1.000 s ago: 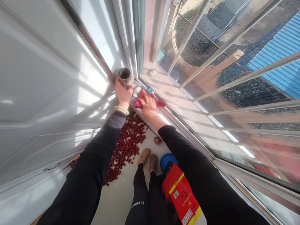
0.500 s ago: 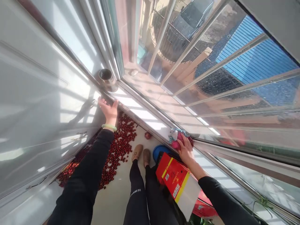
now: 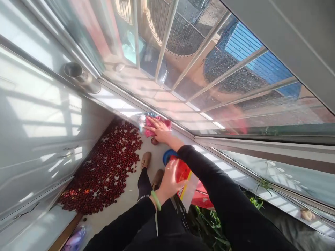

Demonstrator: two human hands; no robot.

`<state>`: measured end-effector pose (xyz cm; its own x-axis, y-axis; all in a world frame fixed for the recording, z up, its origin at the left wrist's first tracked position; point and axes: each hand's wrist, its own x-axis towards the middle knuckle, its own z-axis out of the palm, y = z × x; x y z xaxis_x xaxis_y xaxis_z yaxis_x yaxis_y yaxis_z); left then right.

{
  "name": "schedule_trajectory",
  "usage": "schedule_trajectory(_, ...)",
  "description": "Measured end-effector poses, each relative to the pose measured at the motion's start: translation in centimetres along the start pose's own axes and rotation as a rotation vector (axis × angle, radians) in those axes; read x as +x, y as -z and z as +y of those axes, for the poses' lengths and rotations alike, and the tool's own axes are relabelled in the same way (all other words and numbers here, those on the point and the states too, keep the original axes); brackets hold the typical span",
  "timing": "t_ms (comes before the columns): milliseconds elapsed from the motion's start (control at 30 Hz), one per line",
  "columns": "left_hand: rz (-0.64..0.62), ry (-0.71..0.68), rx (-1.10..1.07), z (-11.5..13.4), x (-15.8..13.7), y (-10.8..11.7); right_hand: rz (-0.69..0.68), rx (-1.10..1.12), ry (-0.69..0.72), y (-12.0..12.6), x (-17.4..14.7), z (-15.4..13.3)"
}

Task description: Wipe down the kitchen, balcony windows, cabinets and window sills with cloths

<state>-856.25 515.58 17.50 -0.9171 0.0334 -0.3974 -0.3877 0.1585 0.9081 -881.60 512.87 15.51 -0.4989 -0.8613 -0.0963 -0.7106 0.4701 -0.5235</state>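
My right hand presses down on a bunched pink and light-blue cloth lying on the white window sill. Its fingers are spread over the cloth, whose far edge sits close to the window frame. Below it, my left hand, with a pale green bangle on the wrist, hovers in front of a red and yellow box. The fingers of that hand are apart with nothing seen in them. It partly hides the box.
A metal cup stands at the sill's far left corner. Many dark red, date-like fruits cover the floor beside the white cabinets. A blue round container is by my feet. Green plants grow lower right. Barred glass borders the sill.
My right hand has slid the cloth leftward along the sill. My left hand has left the sill's corner near the cup and come back in front of the box. The view has shifted.
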Motion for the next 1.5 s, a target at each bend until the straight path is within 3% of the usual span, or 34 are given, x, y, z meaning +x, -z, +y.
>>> schedule_trajectory(100, -0.200, 0.099, 0.042, 2.3, -1.9, -4.3, -0.062, 0.014, -0.047, 1.0, -11.0, 3.8)
schedule_trajectory(233, -0.242, 0.178, 0.109, 3.8, -2.8, -7.1, -0.227, 0.007, -0.295, 2.2, -26.9, 8.4)
schedule_trajectory(300, -0.230, 0.174, 0.115, 3.6, -3.1, -7.9, -0.250, -0.020, -0.406, 2.3, -32.7, 9.8)
schedule_trajectory(367, -0.212, 0.141, 0.107, 3.0, -3.3, -8.3, -0.212, -0.058, -0.443, 2.0, -35.8, 10.3)
schedule_trajectory(433, -0.188, 0.096, 0.103, 2.2, -3.6, -8.6, -0.161, -0.087, -0.394, 1.7, -35.5, 9.9)
schedule_trajectory(500, -0.163, 0.056, 0.106, 1.5, -3.9, -8.7, -0.131, -0.093, -0.276, 1.3, -31.6, 8.5)
schedule_trajectory(633, -0.148, -0.013, 0.129, 1.0, -3.9, -8.7, -0.089, -0.077, 0.021, 0.3, -16.4, 4.0)
schedule_trajectory(700, -0.131, -0.046, 0.148, 1.2, -3.7, -8.6, -0.022, -0.085, 0.057, -0.3, -8.9, 1.9)
schedule_trajectory(767, -0.112, -0.088, 0.172, 1.5, -3.4, -8.4, 0.049, -0.075, 0.037, -0.6, -4.2, 0.7)
schedule_trajectory(800, -0.108, -0.106, 0.185, 1.6, -3.3, -8.3, 0.074, -0.063, 0.022, -0.7, -3.3, 0.5)
schedule_trajectory(833, -0.109, -0.116, 0.197, 1.6, -3.2, -8.3, 0.088, -0.045, 0.006, -0.6, -3.6, 0.8)
schedule_trajectory(900, -0.121, -0.099, 0.212, 1.4, -3.2, -8.1, 0.088, -0.001, -0.027, -0.4, -7.1, 2.4)
schedule_trajectory(1000, -0.125, -0.036, 0.205, 0.9, -3.1, -7.8, 0.079, 0.021, -0.130, 0.0, -18.2, 6.2)
schedule_trajectory(1100, -0.105, -0.013, 0.184, 0.4, -2.9, -7.6, 0.077, -0.065, -0.349, 0.2, -31.0, 9.1)
schedule_trajectory(1200, -0.091, -0.028, 0.178, 0.3, -2.6, -7.6, 0.099, -0.173, -0.589, 0.8, -38.7, 8.9)
schedule_trajectory(1233, -0.093, -0.036, 0.174, 0.4, -2.5, -7.6, 0.108, -0.200, -0.624, 1.1, -39.3, 8.2)
schedule_trajectory(1300, -0.103, -0.048, 0.160, 0.4, -2.4, -7.6, 0.128, -0.232, -0.566, 1.9, -37.2, 6.1)
schedule_trajectory(1433, -0.097, -0.072, 0.159, 0.2, -2.2, -7.4, 0.157, -0.233, -0.230, 3.5, -24.5, 2.5)
schedule_trajectory(1500, -0.108, -0.090, 0.195, 0.2, -2.2, -7.1, 0.141, -0.220, -0.196, 3.8, -17.9, 2.2)
